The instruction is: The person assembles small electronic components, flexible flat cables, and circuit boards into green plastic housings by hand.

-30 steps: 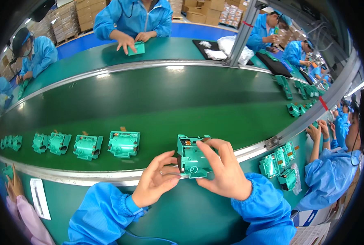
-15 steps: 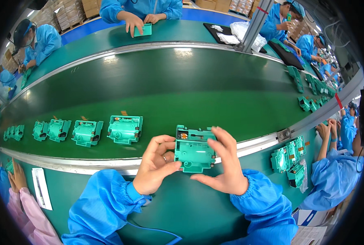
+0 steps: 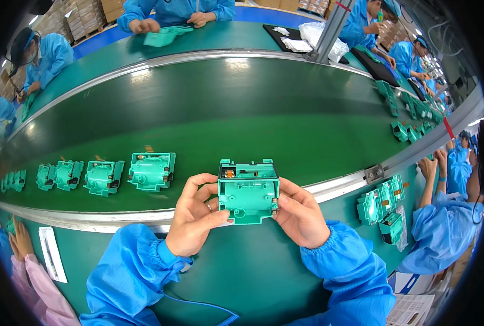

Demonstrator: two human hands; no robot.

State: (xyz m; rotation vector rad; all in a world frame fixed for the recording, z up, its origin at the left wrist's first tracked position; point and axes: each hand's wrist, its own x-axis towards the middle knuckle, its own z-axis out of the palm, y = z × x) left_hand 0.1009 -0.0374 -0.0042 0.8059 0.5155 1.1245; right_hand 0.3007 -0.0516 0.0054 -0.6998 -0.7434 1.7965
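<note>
A green plastic housing (image 3: 248, 196) is held up in front of me, over the near rail of the conveyor. Its upper part is a dark recess with a small copper-coloured piece at the left. My left hand (image 3: 192, 217) grips its left side, thumb at the lower corner. On the opposite side my right hand (image 3: 303, 214) grips it between thumb and fingers. The fingertips behind the housing are hidden. Both arms wear blue sleeves, and a coiled blue cord (image 3: 209, 305) hangs below the left cuff.
Similar green housings (image 3: 151, 171) stand in a row on the green belt (image 3: 198, 130) at left. More housings (image 3: 369, 207) sit on the bench at right, near a co-worker's blue sleeve (image 3: 437, 233). A pink sleeve (image 3: 46, 290) and a white packet (image 3: 52, 254) lie at left.
My right hand has closed onto the housing's right side; its fingers were spread beside it before. The housing has shifted slightly left. The row on the belt appears further left.
</note>
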